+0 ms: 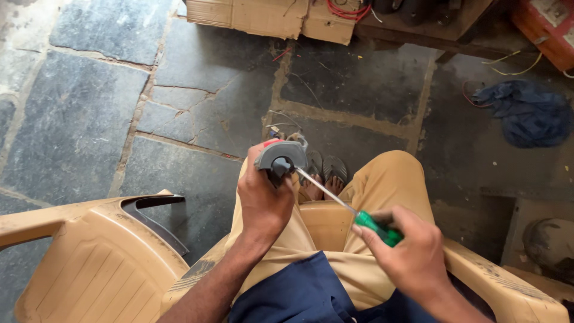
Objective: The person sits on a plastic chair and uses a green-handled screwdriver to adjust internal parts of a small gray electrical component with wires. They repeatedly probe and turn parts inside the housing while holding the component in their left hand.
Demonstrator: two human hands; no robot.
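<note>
head view: left hand (263, 200) closed around a small grey housing (280, 158), held above the knees. right hand (412, 254) closed on the green-handled screwdriver (376, 227), just right of it, shaft tip seated in the housing. judged: a screw is being worked; next move likely needs steady axial pressure while turning.

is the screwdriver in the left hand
No, the right hand grips the green-handled screwdriver, while the left hand holds the grey part.
</note>
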